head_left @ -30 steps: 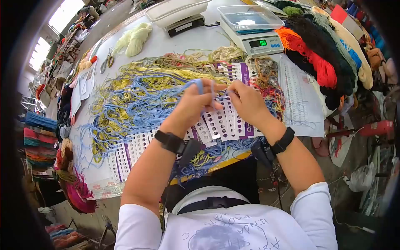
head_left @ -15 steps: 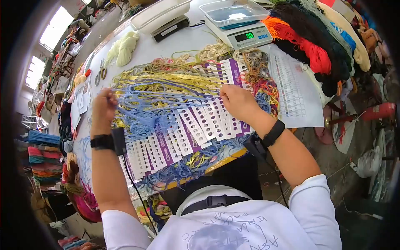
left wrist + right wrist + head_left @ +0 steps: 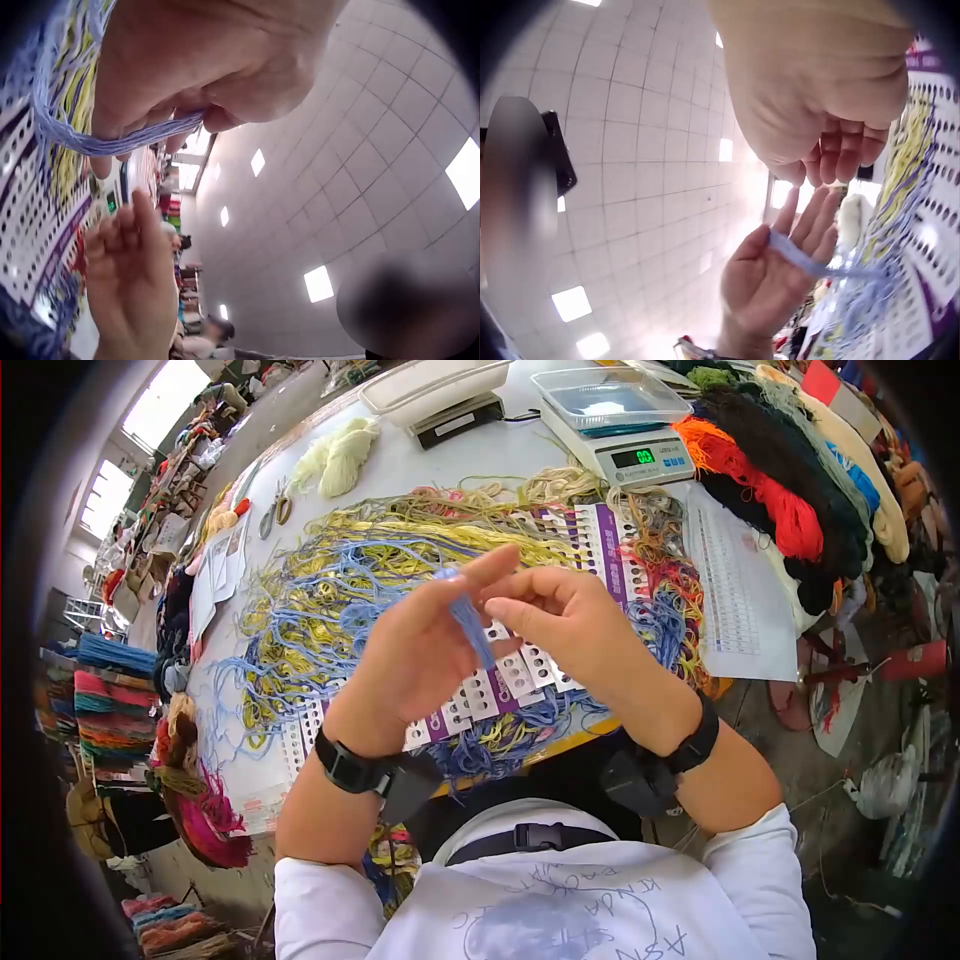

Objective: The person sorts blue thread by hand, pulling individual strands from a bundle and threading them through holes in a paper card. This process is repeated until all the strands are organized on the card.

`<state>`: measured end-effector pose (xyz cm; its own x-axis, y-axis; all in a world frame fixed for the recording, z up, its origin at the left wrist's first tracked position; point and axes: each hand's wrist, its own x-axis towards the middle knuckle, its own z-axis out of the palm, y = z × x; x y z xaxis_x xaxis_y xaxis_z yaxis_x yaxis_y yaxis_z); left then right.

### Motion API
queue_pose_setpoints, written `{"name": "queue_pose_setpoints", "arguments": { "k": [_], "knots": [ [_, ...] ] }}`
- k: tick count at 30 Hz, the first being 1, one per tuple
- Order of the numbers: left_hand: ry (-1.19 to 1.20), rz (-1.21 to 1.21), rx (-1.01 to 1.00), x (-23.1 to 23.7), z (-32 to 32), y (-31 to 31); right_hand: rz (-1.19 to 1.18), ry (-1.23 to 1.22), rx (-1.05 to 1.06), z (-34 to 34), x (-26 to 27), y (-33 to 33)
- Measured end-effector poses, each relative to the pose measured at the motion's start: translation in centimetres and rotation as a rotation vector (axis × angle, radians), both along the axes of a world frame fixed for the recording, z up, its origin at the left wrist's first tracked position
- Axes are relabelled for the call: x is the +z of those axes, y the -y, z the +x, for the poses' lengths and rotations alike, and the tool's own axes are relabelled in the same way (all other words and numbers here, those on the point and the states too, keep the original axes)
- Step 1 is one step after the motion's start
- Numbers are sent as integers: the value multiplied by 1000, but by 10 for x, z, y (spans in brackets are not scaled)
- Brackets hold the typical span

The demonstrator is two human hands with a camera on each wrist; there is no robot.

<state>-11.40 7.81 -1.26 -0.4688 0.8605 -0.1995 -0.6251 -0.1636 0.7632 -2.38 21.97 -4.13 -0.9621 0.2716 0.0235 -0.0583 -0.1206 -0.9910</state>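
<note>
My left hand (image 3: 395,650) pinches a bundle of light blue thread (image 3: 468,618) between thumb and fingers. In the left wrist view the blue strands (image 3: 127,142) run taut from that pinch, then bend down toward the table. From the right wrist view, the same strands (image 3: 799,259) cross the left palm and drop to the heap. My right hand (image 3: 590,635) is close beside the left fingertips, its fingers loosely bent, with no thread seen in it. Beneath both hands lie white punched thread cards (image 3: 510,675) with purple strips, partly hidden by yellow thread (image 3: 440,540) and blue thread.
A digital scale (image 3: 640,460) with a clear tray stands at the back, a second scale (image 3: 455,425) left of it. Scissors (image 3: 275,515) and a pale yellow skein (image 3: 345,455) lie at the left. Red skeins (image 3: 775,510) and a printed chart (image 3: 730,580) are at the right.
My left hand swung far left, drawing blue strands out across the cards, then came back to the middle beside the right hand. My right hand lifted off the cards toward the left one.
</note>
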Motion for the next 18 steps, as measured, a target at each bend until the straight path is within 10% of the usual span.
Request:
{"name": "queue_pose_setpoints", "arguments": {
  "k": [18],
  "knots": [
    [28, -41, -87, -8, 18, -2, -170, -1, -41, 11, -8, 16]
  ]
}}
